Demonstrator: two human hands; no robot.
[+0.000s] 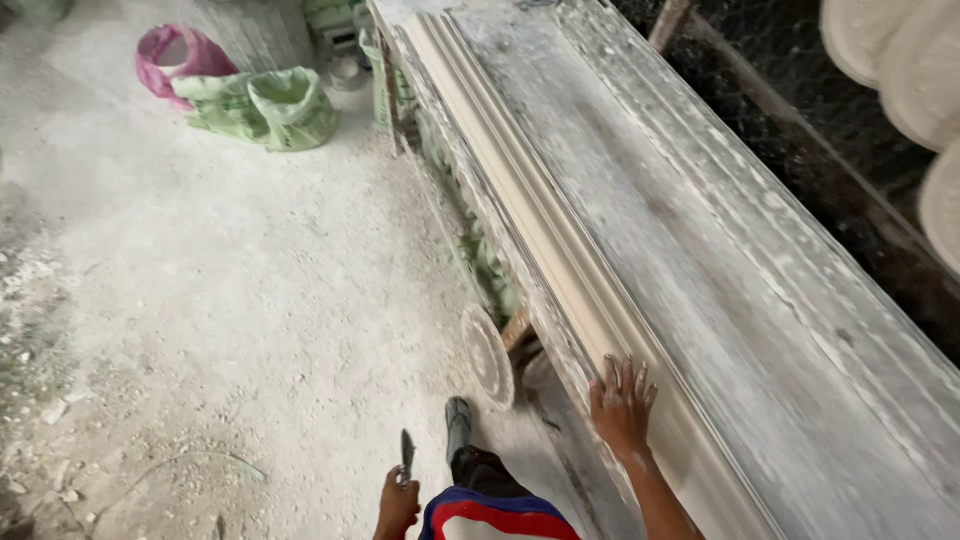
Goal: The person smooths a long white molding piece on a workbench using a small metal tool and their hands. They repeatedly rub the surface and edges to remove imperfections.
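my right hand flat, fingers spread on long cream moulding | my left hand fisted round a small knife, blade up | dusty bench right | green sacks far left

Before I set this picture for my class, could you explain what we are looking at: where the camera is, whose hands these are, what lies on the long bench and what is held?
The camera sits on a person's head and looks down, so both hands are the wearer's own. The right hand lies flat, fingers spread, on a long cream moulding that runs along a dusty white bench. The left hand hangs by the person's side, its grip closed on a knife with the blade pointing up. On the dusty floor farther off sit green sacks and a pink bag. A round plaster disc leans under the bench.
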